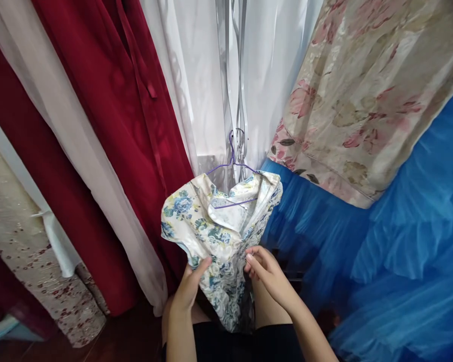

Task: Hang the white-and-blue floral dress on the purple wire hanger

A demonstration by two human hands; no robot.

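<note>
A white dress [219, 236] with blue and yellow-green flowers hangs in front of me on a thin purple hanger [232, 156]. Its neckline gapes, and the hanger's lower bar crosses the opening. My left hand [191, 284] grips the dress's left side, thumb on the front and fingers hidden behind the cloth. At the opposite edge, my right hand [266, 271] is closed in a pinch with its fingers curled at the fabric; exactly what part of the cloth lies between the fingertips is hard to see. The dress narrows downward in folds between my knees.
White drapery [200, 75] with hanging ribbons is behind the hanger. Dark red cloth [109, 100] and a pale length [98, 171] hang to the left. On the right hang a beige floral garment [362, 100] and blue ruffled tulle [400, 241]. Dark floor [113, 337] shows below.
</note>
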